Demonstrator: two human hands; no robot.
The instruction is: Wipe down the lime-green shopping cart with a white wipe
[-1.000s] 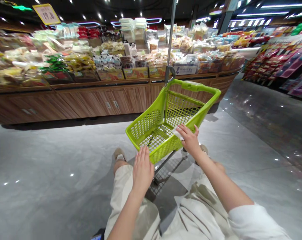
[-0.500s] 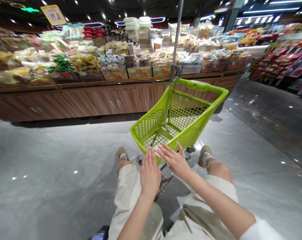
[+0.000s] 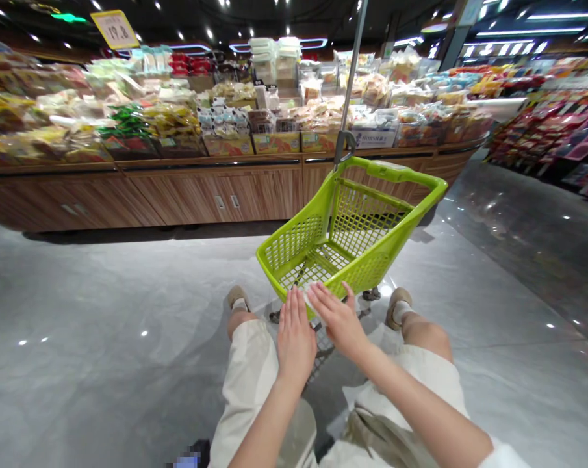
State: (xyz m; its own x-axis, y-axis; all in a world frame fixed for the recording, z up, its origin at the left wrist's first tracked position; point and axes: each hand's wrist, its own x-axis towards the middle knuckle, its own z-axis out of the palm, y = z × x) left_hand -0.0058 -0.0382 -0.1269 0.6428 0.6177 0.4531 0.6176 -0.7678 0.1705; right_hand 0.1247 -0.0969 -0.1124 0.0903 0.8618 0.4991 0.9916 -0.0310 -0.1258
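A lime-green shopping cart basket [image 3: 359, 273] with a lattice of holes stands in front of me, between my feet, with nothing inside. On its near rim lies my left hand [image 3: 296, 335], fingers straight and close together, palm down. Beside it, my right hand [image 3: 341, 322] rests its outstretched fingertips at the same rim, thumb apart and raised. A small white patch [image 3: 307, 290] shows by the right fingertips; whether it is a tissue or a label I cannot tell. Both palms are hidden from view.
Beyond the cart runs a wood-fronted display counter [image 3: 191, 195] piled with packaged foods. A grey pole [image 3: 355, 71] with a hook rises at the cart's far left corner. A price sign [image 3: 115, 29] stands at upper left. More stocked shelves [image 3: 542, 123] are at the right.
My right hand has shifted slightly left and down along the rim, nearer my left hand. The view has moved a little; the cart stays in place.
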